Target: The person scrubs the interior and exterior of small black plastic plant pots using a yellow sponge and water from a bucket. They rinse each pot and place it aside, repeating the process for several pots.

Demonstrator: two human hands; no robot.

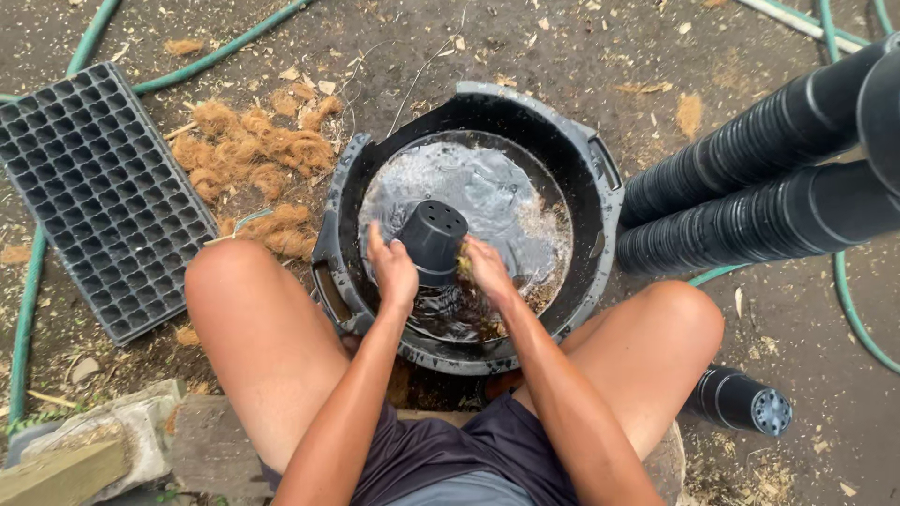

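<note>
Black pot (433, 242) with little round holes on its bottom. Dark grey tub (600, 169) with shiny, see-through water (487, 192) and brown bits. Yellow sponge (463, 265), barely seen. Black seed tray (98, 192) with a grid of small squares. Orange-brown fluffy fibre (253, 150). Green hoses (28, 300). Black stacked pots (759, 187) with thin ring lines. Brown-grey dirt ground (525, 47). Dark purple-grey shorts (441, 459).

No package, label, sign or screen shows anywhere in this view. Nothing here carries a printed face, wrapper or display of any kind.
</note>
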